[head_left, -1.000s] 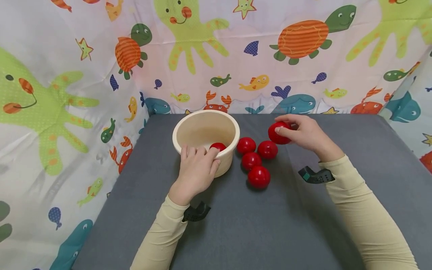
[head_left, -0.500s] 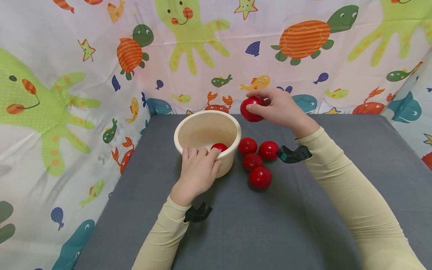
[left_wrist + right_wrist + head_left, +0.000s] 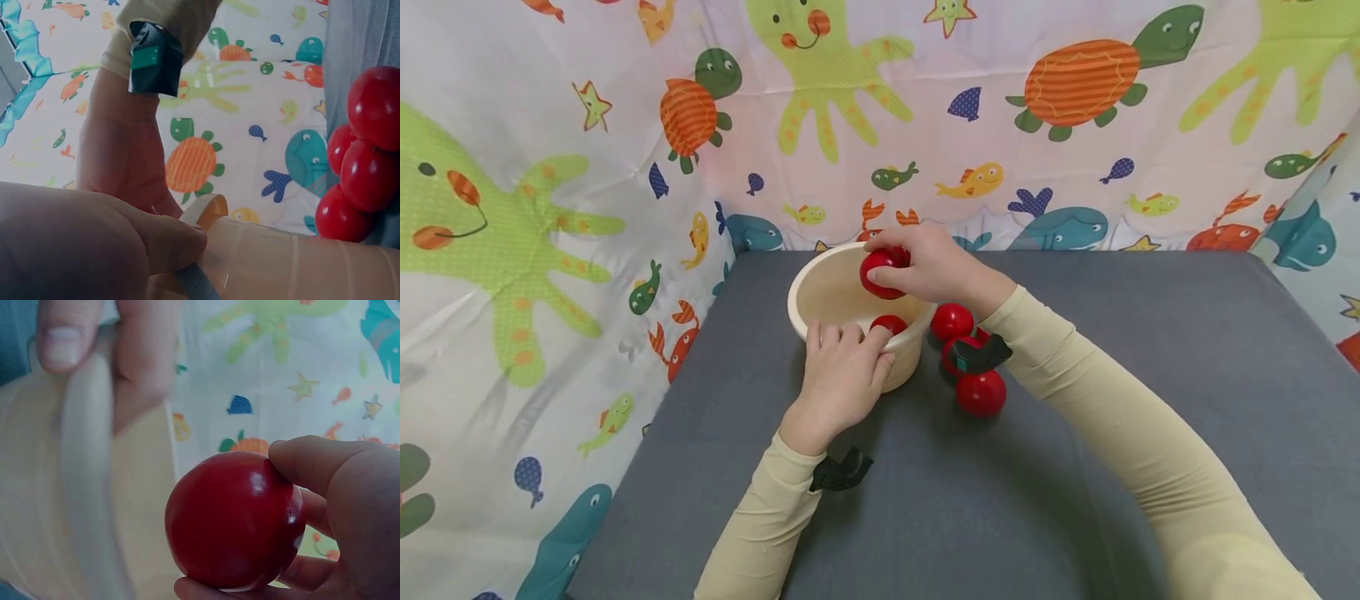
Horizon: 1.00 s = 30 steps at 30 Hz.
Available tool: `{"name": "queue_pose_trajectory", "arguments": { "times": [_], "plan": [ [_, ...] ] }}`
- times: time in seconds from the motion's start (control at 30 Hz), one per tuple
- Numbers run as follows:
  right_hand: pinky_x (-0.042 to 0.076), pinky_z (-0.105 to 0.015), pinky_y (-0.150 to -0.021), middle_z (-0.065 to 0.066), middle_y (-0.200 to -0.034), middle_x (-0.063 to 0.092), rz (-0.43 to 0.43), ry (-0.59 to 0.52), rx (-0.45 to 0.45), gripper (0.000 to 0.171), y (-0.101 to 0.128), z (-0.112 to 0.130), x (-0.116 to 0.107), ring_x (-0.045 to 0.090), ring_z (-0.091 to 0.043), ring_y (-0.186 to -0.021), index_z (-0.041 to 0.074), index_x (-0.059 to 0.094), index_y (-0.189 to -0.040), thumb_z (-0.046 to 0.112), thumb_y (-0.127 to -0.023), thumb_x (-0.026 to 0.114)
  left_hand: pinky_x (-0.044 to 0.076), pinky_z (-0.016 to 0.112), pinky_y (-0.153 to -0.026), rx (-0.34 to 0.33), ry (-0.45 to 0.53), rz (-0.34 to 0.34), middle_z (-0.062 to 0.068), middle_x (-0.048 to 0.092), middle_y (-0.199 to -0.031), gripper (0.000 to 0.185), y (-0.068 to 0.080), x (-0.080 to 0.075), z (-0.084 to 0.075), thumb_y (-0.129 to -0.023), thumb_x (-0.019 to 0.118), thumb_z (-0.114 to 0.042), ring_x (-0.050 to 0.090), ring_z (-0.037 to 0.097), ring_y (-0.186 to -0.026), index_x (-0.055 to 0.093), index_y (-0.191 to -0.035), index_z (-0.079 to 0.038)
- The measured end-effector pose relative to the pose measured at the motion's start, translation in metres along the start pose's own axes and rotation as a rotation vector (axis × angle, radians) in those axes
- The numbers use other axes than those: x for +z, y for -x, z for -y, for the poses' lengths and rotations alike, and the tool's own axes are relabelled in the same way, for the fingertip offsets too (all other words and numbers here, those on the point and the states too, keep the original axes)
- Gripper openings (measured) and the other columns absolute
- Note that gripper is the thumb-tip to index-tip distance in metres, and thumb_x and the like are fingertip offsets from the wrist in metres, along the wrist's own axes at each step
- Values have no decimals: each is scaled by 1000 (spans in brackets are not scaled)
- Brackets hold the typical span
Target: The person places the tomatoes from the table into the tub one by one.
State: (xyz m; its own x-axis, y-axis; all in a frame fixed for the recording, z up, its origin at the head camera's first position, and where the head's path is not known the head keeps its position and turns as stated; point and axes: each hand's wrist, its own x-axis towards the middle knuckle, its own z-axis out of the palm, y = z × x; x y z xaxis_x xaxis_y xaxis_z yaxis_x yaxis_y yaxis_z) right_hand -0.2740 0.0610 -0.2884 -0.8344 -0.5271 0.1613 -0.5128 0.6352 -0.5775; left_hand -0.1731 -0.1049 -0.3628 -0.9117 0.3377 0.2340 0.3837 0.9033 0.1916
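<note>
bowl [image 3: 69, 506] blurred, sleeve [image 3: 1097, 400] hiding red balls [image 3: 961, 354]

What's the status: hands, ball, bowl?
Right hand grips red ball over the bowl. Left hand holds bowl's near rim. One ball inside, more balls beside it. Nothing blocking.

We saw a glossy red ball [image 3: 883, 272] held just above the cream bowl [image 3: 820, 287] (round, upright), another red ball [image 3: 889, 323] inside it.
</note>
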Motion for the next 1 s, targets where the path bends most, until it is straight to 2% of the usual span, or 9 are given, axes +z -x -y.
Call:
{"name": "queue_pose_trajectory", "arguments": {
  "times": [0.2,0.5,0.77,1.0],
  "plan": [
    [60,-41,-91,-10,-131,68,38,-23,16,49,-3,0,21,65,-28,-114,14,63,-137,23,-91,74,24,63,-114,-16,6,32,14,65,-110,29,0,0,0,-98,65,-30,53,35,-111,61,-122,-16],
    [58,-40,-94,-8,-127,69,57,-12,-26,43,-5,-6,39,63,-26,-112,11,66,-132,23,-91,73,26,61,-111,-1,-16,-1,13,64,-106,22,0,0,0,-98,65,-28,54,35,-108,62,-114,-15],
    [57,-38,-91,-7,-118,74,77,19,-39,41,-6,-12,47,67,-24,-101,10,68,-130,26,-93,71,24,62,-112,-7,-20,4,13,64,-104,21,1,-1,-1,-99,63,-29,53,35,-107,62,-115,-16],
    [55,-44,-100,-11,-119,75,49,29,-11,37,-6,-12,49,68,-30,-113,7,70,-127,21,-93,68,24,64,-114,-13,-32,9,13,65,-106,25,1,-1,-1,-99,63,-30,54,37,-106,63,-120,-15]
  ]
}}
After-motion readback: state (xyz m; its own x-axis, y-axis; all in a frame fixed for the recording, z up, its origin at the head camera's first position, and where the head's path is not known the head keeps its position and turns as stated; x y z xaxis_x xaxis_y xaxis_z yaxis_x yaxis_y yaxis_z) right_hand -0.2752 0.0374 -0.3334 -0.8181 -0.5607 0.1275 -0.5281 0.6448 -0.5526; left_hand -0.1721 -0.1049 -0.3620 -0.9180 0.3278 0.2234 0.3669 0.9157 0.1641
